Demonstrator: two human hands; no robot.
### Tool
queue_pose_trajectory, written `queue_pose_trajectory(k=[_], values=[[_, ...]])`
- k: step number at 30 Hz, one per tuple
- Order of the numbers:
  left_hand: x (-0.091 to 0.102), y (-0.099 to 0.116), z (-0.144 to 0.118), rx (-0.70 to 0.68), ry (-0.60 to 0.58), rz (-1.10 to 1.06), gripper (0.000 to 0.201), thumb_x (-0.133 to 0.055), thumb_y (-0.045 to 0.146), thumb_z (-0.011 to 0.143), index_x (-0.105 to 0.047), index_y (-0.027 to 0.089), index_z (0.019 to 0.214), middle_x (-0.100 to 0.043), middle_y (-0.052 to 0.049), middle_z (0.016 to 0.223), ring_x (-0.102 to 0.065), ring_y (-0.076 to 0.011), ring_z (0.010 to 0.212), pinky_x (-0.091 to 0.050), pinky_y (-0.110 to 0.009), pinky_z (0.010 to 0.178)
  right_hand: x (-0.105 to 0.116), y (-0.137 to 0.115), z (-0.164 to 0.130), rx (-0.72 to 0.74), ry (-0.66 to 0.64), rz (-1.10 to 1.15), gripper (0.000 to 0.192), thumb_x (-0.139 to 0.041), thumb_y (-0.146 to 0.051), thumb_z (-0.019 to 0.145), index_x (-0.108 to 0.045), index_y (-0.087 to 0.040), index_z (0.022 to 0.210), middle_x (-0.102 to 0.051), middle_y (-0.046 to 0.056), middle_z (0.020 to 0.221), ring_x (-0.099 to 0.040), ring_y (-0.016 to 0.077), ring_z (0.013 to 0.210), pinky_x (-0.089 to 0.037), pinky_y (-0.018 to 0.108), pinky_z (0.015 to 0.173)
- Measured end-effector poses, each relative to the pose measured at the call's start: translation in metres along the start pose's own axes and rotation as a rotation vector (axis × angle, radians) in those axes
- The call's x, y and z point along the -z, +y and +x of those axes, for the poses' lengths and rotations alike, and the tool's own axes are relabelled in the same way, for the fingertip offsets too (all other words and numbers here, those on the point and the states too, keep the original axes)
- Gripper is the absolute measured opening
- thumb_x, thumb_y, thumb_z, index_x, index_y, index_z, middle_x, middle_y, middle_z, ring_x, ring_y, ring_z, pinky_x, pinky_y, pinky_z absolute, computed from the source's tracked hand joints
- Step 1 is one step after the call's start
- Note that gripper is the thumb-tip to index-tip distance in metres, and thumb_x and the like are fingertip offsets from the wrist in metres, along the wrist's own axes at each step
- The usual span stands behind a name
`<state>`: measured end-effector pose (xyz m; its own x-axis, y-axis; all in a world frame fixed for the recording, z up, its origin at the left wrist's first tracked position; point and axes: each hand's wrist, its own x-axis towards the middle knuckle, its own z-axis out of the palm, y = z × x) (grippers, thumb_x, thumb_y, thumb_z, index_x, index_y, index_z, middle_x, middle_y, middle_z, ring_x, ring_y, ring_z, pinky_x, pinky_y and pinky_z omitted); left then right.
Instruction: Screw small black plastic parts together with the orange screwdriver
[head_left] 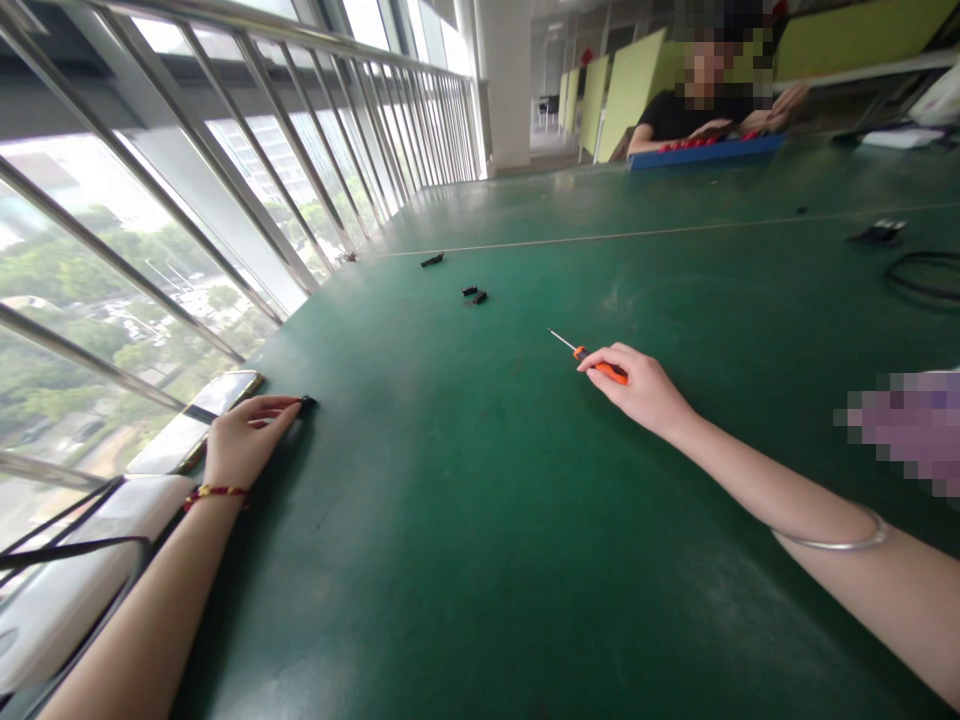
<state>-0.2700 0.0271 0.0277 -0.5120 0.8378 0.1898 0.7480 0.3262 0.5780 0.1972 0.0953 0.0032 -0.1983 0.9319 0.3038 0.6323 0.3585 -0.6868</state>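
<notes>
My right hand [637,385] lies on the green table [480,520] and grips a small orange-handled screwdriver [592,362]; its thin metal tip points away to the left. My left hand [244,440] rests flat near the table's left edge, its fingertips touching a small black part [307,403]. A phone [199,425] lies just left of that hand. Three small black pieces [474,295] lie further out on the table, one of them [432,260] apart.
A metal railing and windows [225,200] run along the left side. Another person [705,110] sits at the far end with a blue tray [705,152]. A black cable [926,275] and a small black item [877,234] lie at the right.
</notes>
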Motion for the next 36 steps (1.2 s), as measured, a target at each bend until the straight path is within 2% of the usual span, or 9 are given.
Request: queue_pose_trajectory(k=[4, 11, 14, 25, 30, 36], values=[[-0.0025, -0.0015, 0.0004, -0.076, 0.034, 0.085, 0.045, -0.058, 0.049, 0.068, -0.070, 0.016, 0.097, -0.068, -0.008, 0.092, -0.063, -0.0208, 0.085, -0.049, -0.032, 0.078, 0.0003, 0.0004, 0.0002, -0.003, -0.005, -0.001, 0.018, -0.051, -0.026, 0.081, -0.068, -0.020, 0.086, -0.060, 0.005, 0.088, -0.057, 0.0164, 0.076, -0.042, 0.030, 0.072], [-0.0053, -0.0021, -0.0026, -0.377, 0.200, 0.249, 0.040, -0.052, 0.049, 0.078, -0.070, 0.019, 0.097, -0.064, -0.005, 0.093, -0.061, -0.0206, 0.086, -0.048, -0.031, 0.079, 0.0002, 0.0006, -0.0001, 0.007, 0.005, 0.001, 0.018, -0.051, -0.025, 0.081, -0.068, -0.021, 0.085, -0.060, 0.004, 0.087, -0.058, 0.0163, 0.075, -0.042, 0.030, 0.071], [-0.0057, 0.0004, -0.0035, -0.460, 0.215, 0.306, 0.040, -0.049, 0.049, 0.080, -0.072, 0.019, 0.093, -0.065, -0.006, 0.093, -0.060, -0.0225, 0.091, -0.046, -0.033, 0.086, 0.0002, 0.0008, -0.0002, 0.005, -0.001, -0.003, 0.018, -0.051, -0.026, 0.081, -0.068, -0.021, 0.086, -0.060, 0.005, 0.088, -0.058, 0.0164, 0.076, -0.042, 0.030, 0.071], [-0.0061, 0.0013, -0.0013, -0.427, 0.165, 0.369, 0.038, -0.048, 0.048, 0.080, -0.070, 0.020, 0.094, -0.066, -0.005, 0.090, -0.060, -0.0223, 0.091, -0.045, -0.030, 0.078, -0.0002, 0.0010, 0.0002, 0.010, 0.000, -0.009, 0.018, -0.051, -0.025, 0.081, -0.068, -0.021, 0.086, -0.061, 0.005, 0.088, -0.058, 0.0164, 0.075, -0.042, 0.030, 0.071], [-0.0076, -0.0037, 0.0030, -0.372, 0.098, 0.320, 0.039, -0.051, 0.047, 0.078, -0.068, 0.019, 0.099, -0.065, -0.004, 0.090, -0.062, -0.0194, 0.085, -0.047, -0.028, 0.077, -0.0003, 0.0011, 0.0000, 0.015, 0.004, -0.021, 0.018, -0.052, -0.026, 0.081, -0.068, -0.021, 0.085, -0.061, 0.005, 0.087, -0.057, 0.0162, 0.073, -0.042, 0.030, 0.069], [-0.0084, -0.0066, 0.0058, -0.342, 0.088, 0.292, 0.038, -0.053, 0.046, 0.077, -0.065, 0.019, 0.102, -0.066, -0.004, 0.090, -0.063, -0.0183, 0.085, -0.049, -0.028, 0.079, -0.0008, 0.0006, 0.0000, 0.024, 0.018, -0.011, 0.018, -0.052, -0.026, 0.080, -0.068, -0.021, 0.084, -0.061, 0.004, 0.086, -0.058, 0.0165, 0.074, -0.043, 0.030, 0.069]])
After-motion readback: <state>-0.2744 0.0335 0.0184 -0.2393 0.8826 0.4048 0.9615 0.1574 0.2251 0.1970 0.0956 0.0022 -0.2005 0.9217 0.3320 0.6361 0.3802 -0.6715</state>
